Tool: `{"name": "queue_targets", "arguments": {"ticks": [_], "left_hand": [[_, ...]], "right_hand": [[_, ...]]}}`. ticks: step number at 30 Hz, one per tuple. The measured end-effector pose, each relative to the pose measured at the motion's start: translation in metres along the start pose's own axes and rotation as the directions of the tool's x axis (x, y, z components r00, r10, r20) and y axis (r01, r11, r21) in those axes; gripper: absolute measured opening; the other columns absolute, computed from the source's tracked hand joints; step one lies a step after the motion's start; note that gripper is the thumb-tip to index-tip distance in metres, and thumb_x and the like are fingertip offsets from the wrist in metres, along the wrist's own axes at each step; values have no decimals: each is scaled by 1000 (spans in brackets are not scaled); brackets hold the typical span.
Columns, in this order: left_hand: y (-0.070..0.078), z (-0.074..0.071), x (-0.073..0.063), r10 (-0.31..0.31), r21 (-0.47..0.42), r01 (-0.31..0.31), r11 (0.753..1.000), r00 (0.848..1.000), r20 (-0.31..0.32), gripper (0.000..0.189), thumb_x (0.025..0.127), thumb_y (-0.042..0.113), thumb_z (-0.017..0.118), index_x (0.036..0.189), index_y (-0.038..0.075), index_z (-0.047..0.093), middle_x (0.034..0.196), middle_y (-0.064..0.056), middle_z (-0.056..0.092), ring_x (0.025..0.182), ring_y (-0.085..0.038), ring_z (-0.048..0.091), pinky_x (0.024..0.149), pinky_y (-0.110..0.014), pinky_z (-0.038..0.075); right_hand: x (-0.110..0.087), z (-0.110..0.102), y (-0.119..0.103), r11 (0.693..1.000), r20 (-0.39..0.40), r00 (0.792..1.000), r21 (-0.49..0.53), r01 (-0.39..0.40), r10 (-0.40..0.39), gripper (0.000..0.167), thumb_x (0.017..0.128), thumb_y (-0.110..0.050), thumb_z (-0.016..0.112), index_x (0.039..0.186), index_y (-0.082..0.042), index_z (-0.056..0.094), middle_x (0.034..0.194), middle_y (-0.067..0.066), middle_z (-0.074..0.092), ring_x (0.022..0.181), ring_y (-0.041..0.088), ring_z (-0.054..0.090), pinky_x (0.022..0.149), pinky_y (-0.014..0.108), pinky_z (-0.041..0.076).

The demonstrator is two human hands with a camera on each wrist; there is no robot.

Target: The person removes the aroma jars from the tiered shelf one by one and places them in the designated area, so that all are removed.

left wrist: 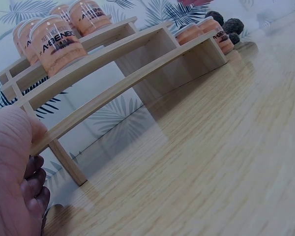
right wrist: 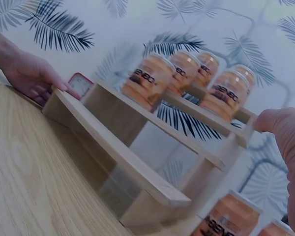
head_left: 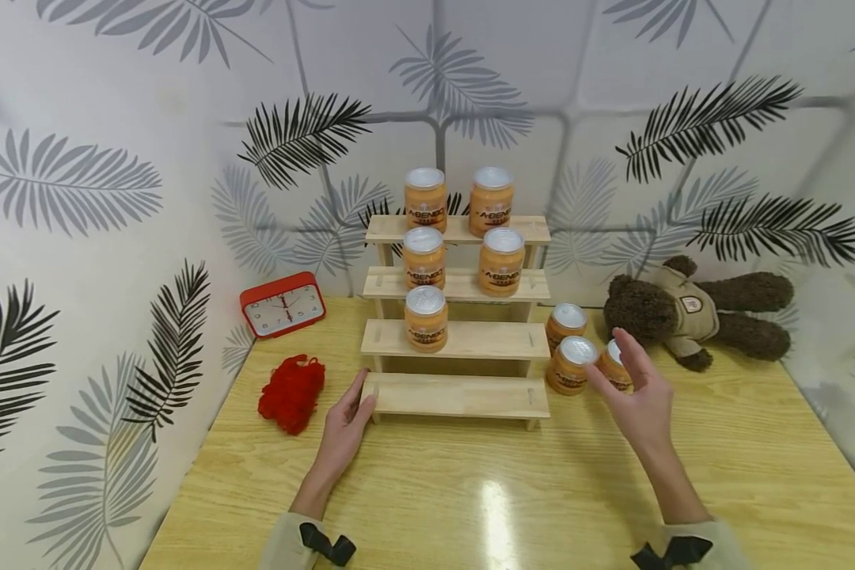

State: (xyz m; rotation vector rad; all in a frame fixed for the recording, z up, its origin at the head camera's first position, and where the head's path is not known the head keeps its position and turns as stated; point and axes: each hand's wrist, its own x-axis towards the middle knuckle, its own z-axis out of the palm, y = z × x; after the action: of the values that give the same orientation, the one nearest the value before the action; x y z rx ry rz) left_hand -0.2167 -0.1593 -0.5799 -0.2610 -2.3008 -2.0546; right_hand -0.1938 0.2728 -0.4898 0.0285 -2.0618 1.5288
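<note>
A wooden shelf (head_left: 463, 396) with four steps stands on the table (head_left: 427, 491). The person's left hand (head_left: 345, 427) grasps the left end of its lowest step, the thumb on the wood and the fingers curled at the outer side. The right hand (head_left: 641, 404) is released, its thumb and forefinger spread wide apart over the jars to the right of the shelf. Whether it touches one of them cannot be told.

Three jars stand upright there, close together on the table: a back jar (head_left: 565, 323) beside the shelf, a front jar (head_left: 570, 372) near the thumb, and a third jar (head_left: 615, 366) partly hidden behind the right hand. All have orange bodies, silvery lids and dark lettering.

Five more of the same kind stand upright on the shelf. The top step bears a left jar (head_left: 425, 202) and a right jar (head_left: 492, 204); the next one down bears another pair. On the third step a single jar (head_left: 427, 323) stands left of the middle.

Left of the shelf, a red clock (head_left: 285, 305) leans by the wall (head_left: 577, 63), with a red tangle of yarn (head_left: 292, 394) in front of it. At the far right a brown teddy bear (head_left: 641, 309) lies with its legs pointing right. The wall carries a pattern of black and grey leaves.
</note>
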Motion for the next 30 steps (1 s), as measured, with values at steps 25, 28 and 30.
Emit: {"name": "queue_targets", "arguments": {"ticks": [25,28,30], "left_hand": [[1,0,1,13,4,-13,1000,1000,3,62,110,22,57,164,4,32,169,-11,31,154,-22,32,109,-9,35],[1,0,1,7,11,-7,1000,1000,4,63,110,23,57,164,5,32,169,-11,31,154,-21,31,109,-9,35],[1,0,0,4,13,-4,1000,1000,3,63,110,24,57,164,5,32,169,-11,31,154,-21,31,109,-9,35]], "right_hand": [[-5,114,-36,988,380,921,154,28,-85,72,88,-4,84,152,1,51,153,20,53,141,35,52,116,45,41],[-4,125,-38,986,405,910,164,28,-93,72,90,-8,84,153,-1,51,154,19,53,143,31,51,117,42,40],[-4,131,-40,984,413,904,173,41,-110,71,90,-10,84,153,-2,52,154,17,54,142,31,52,117,40,41]]}}
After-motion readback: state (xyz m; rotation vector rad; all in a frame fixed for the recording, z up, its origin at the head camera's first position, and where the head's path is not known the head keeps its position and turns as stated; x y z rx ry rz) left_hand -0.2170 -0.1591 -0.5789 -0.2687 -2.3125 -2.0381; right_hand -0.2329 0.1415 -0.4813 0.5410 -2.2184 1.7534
